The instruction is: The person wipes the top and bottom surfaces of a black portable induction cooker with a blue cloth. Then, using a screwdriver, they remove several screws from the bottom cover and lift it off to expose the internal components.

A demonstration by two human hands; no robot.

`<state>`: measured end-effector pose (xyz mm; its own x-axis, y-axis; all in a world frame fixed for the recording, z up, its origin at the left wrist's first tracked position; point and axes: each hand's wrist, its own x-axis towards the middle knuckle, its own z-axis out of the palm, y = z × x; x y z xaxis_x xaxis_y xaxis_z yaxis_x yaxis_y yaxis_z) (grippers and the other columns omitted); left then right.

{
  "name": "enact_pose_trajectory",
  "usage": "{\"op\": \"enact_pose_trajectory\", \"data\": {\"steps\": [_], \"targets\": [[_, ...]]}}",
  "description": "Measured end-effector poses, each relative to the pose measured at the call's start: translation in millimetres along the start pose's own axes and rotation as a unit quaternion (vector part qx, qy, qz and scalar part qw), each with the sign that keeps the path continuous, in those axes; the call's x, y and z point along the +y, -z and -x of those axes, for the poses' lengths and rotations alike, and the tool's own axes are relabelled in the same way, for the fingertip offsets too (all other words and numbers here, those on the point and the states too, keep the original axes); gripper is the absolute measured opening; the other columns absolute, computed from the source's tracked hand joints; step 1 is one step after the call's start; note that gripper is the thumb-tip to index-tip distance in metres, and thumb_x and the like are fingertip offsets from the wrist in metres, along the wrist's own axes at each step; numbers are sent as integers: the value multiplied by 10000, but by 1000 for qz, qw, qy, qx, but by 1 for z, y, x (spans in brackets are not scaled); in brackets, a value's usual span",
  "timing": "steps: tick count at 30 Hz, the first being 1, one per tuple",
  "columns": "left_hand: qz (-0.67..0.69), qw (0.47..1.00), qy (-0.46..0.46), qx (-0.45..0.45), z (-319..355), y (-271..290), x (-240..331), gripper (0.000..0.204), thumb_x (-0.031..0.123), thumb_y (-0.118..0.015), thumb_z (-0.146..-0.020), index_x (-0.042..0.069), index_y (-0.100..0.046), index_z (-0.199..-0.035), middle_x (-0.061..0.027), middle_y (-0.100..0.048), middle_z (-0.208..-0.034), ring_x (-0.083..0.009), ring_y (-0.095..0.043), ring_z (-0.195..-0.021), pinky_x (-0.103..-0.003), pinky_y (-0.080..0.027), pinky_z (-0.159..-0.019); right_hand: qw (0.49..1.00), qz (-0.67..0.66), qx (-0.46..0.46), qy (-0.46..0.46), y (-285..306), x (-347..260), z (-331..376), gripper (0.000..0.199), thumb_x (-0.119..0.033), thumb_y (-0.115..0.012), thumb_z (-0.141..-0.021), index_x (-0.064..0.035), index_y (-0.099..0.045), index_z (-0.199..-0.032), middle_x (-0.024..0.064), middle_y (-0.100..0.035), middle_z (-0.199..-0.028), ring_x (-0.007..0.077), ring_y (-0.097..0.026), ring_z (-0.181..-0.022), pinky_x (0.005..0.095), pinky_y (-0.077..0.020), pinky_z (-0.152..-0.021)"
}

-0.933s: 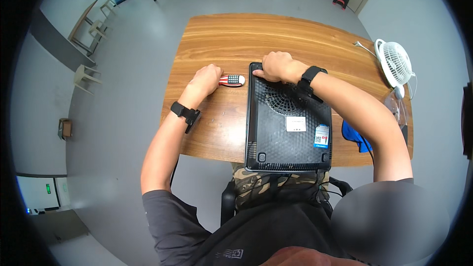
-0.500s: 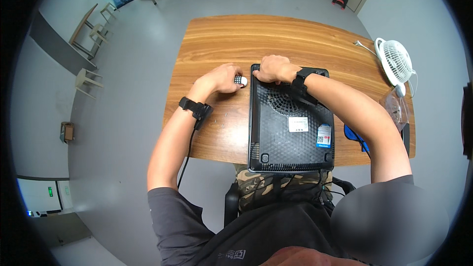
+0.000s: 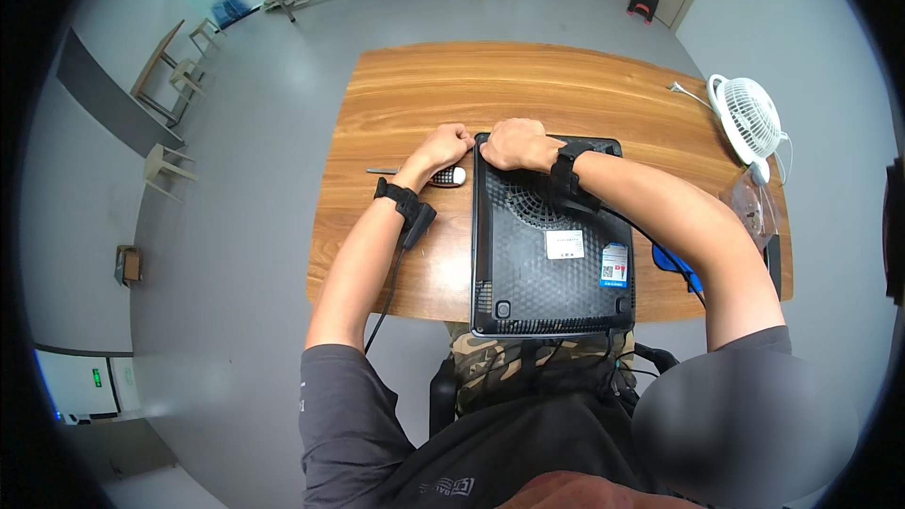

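Observation:
An induction cooktop (image 3: 575, 278) lies upside down at the near edge of the table, its black plastic base with a round fan grille (image 3: 537, 205) facing up. My right hand (image 3: 517, 145) is closed on the far left corner of the base, thumb near the left rim. My left hand (image 3: 451, 144) has its fingers bent together against the same corner from outside; its fingertips are partly hidden. Under my left wrist lies a screwdriver (image 3: 452, 176) with a black and white handle, its shaft pointing left. A few small screws (image 3: 423, 253) lie near my left forearm.
A white fan (image 3: 748, 118) with a cord stands at the table's right edge. Beside it are a clear plastic bag (image 3: 752, 209) and a blue item (image 3: 667, 260), partly behind my right arm. A cable runs from each wrist strap. Stools stand on the floor beyond.
My left hand has let go of the screwdriver, which now lies on the table, and has moved up and right to the cooktop's corner. My right hand stays at that corner.

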<state>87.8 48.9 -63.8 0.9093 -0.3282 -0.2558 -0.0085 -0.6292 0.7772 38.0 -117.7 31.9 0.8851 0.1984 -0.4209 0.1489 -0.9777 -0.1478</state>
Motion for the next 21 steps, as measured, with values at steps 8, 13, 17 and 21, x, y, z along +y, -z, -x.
{"op": "enact_pose_trajectory", "data": {"steps": [8,13,17,21], "targets": [[46,999,27,-1,-10,-1,-16,127,135,-639,-852,53,-719,-801,-65,-657,-713,-161,-572,-694,-344,-483,-665,1000,-5,23,7,16,1,9,450,-329,-489,-910,-22,-754,-1106,201,-717,-1175,372,-669,-1141,444,-516,-932],[-6,1000,20,9,-16,3,-30,175,213,-694,-877,55,-726,-810,-46,-668,-707,-147,-576,-656,-344,-490,-653,999,-33,-6,-33,29,-7,13,434,-320,-499,-899,-7,-758,-1051,195,-744,-1063,337,-713,-1034,429,-532,-858],[69,997,-18,26,-12,-1,-27,198,215,-680,-936,31,-745,-907,-55,-705,-757,-132,-615,-675,-322,-520,-666,997,-58,-22,-53,29,-6,13,414,-308,-501,-897,-7,-766,-1003,173,-759,-959,314,-741,-898,414,-550,-798],[178,982,-46,40,2,1,-22,193,126,-610,-995,-19,-734,-1025,-61,-723,-837,-119,-639,-707,-290,-549,-676,997,-57,-12,-52,26,-10,14,403,-289,-487,-905,-3,-765,-964,161,-761,-914,295,-746,-837,400,-558,-777]]}}
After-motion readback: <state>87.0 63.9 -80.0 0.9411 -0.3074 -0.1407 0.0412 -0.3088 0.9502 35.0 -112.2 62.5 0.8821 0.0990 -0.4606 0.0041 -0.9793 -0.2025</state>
